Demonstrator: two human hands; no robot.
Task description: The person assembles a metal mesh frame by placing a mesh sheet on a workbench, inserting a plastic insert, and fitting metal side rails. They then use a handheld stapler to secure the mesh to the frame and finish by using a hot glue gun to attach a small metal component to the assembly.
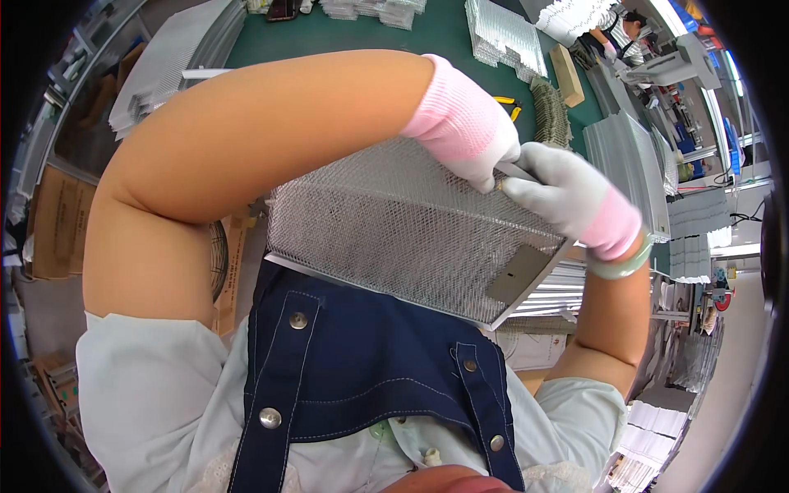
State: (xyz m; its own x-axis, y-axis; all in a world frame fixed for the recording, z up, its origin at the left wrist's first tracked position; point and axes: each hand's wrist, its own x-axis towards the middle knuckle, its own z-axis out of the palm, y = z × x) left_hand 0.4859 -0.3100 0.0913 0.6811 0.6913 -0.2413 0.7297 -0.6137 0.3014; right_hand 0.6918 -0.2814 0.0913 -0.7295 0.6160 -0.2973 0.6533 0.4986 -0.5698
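A rectangular metal mesh filter panel (pixel 370 222) leans against my apron, with a thin metal frame along its near edge. A small grey plate (pixel 522 273) with a hole lies at its right end. My left hand (pixel 485 156), in a white glove with a pink cuff, reaches across the panel to its far right side, fingers pinched together. Facing it, my right hand (pixel 555 185), gloved alike, is closed with thumb and fingers around a short grey metal strip (pixel 516 171). The strip lies between both hands; the left fingertips meet it, partly hidden.
On the green table (pixel 329 37) lie yellow-handled pliers (pixel 516 108), a wooden block (pixel 566 76) and a row of greenish metal pieces (pixel 551 115). Mesh sheets (pixel 505 37) lie at the back. Stacked panels (pixel 629 168) stand right, more (pixel 177 62) left. Another person (pixel 620 37) works far right.
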